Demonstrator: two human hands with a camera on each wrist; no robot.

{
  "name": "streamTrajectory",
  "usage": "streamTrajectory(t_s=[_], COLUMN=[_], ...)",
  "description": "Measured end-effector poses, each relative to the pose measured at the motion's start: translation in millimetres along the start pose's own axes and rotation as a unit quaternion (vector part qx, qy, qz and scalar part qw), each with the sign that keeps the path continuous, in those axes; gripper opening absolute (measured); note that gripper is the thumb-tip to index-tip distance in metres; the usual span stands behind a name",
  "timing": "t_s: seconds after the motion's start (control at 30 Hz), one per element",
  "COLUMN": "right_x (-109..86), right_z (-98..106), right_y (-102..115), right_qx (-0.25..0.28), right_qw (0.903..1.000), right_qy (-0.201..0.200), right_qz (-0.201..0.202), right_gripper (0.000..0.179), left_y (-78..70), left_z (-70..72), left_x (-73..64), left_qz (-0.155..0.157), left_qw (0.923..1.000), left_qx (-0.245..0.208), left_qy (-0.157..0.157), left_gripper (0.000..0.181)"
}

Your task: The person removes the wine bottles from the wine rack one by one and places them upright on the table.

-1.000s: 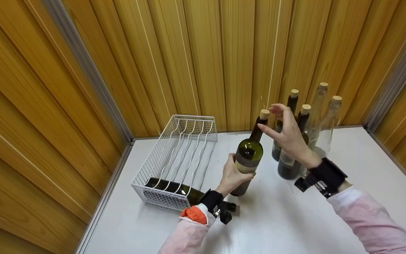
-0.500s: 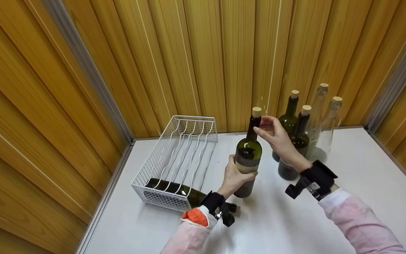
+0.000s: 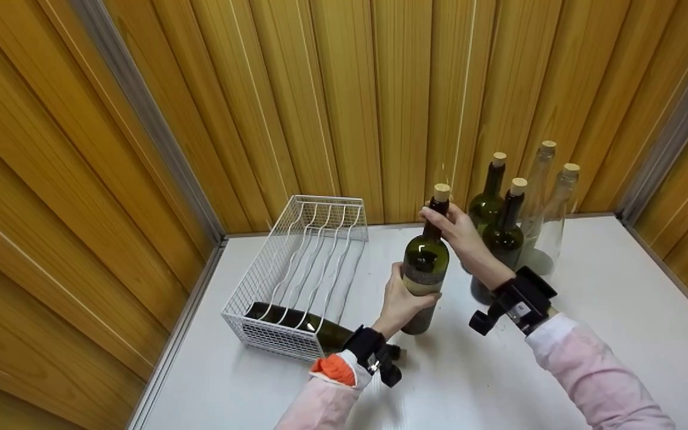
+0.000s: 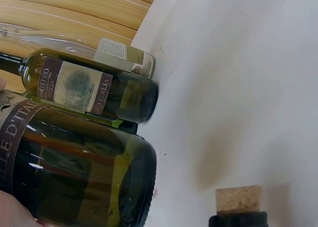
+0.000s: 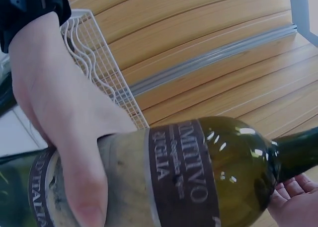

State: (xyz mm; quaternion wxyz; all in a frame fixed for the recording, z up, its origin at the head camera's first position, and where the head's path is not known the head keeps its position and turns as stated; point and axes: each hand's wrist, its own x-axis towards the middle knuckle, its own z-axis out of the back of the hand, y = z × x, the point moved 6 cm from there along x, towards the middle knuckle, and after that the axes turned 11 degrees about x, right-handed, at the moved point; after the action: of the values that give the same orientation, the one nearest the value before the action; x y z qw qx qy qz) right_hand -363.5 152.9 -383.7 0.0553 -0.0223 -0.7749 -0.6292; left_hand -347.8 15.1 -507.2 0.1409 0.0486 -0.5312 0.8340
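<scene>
My left hand (image 3: 404,304) grips a dark green, corked wine bottle (image 3: 424,263) around its labelled lower body. The bottle stands nearly upright, leaning slightly right in the head view, its base close over the table. Around the neck is my right hand (image 3: 460,233), thumb in front and fingers behind, just below the cork (image 3: 441,191). Seen from the right wrist, my left thumb (image 5: 84,187) lies across the label and the right fingers (image 5: 295,187) curl behind the neck. A second green bottle (image 3: 296,316) lies in the white wire rack (image 3: 284,337), its corked neck sticking out to the right.
Two dark corked bottles (image 3: 502,233) and two clear corked bottles (image 3: 553,227) stand at the right, just behind my right forearm. The rack's wavy wires form several slots. Wood-panelled walls (image 3: 404,107) bound the white table (image 3: 200,382) at the back and sides.
My right hand has moved left and down from beside the cork and closed around the neck. The bottle in my left hand has tipped more upright and shifted slightly right at its base.
</scene>
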Motion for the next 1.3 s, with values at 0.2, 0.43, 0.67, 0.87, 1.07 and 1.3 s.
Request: streamTrajectory(t_s=[0.2, 0.43, 0.67, 0.87, 1.07, 1.3], right_x=[2.7, 3.3, 3.0, 4.3, 5.4, 5.9], right_z=[-8.8, -9.4, -4.9, -3.6, -3.6, -2.2], right_y=[0.4, -1.1, -3.7, -5.2, -6.5, -7.2], right_qx=[0.007, 0.012, 0.019, 0.043, 0.083, 0.102], right_qw=[0.9998, 0.9993, 0.9998, 0.9981, 0.9922, 0.9892], right_qy=[0.019, 0.036, 0.009, -0.023, -0.049, -0.047], right_qz=[-0.001, 0.007, 0.002, 0.037, 0.079, 0.094], right_gripper=[0.032, 0.024, 0.035, 0.04, 0.036, 0.032], left_y=[-0.3, 1.8, 2.2, -1.3, -4.3, -5.6], left_z=[-0.1, -0.7, -2.0, -3.2, -5.8, -7.5], left_x=[-0.7, 0.3, -0.4, -0.5, -0.7, -2.1], left_qz=[-0.005, -0.003, 0.001, -0.002, 0.004, 0.009], left_qw=[1.0, 1.0, 0.9999, 0.9996, 0.999, 0.9986], left_qx=[0.005, 0.003, -0.004, 0.002, 0.006, 0.011], left_qy=[-0.004, 0.001, 0.014, 0.027, 0.043, 0.052], left_gripper=[0.069, 0.07, 0.07, 0.072, 0.074, 0.075])
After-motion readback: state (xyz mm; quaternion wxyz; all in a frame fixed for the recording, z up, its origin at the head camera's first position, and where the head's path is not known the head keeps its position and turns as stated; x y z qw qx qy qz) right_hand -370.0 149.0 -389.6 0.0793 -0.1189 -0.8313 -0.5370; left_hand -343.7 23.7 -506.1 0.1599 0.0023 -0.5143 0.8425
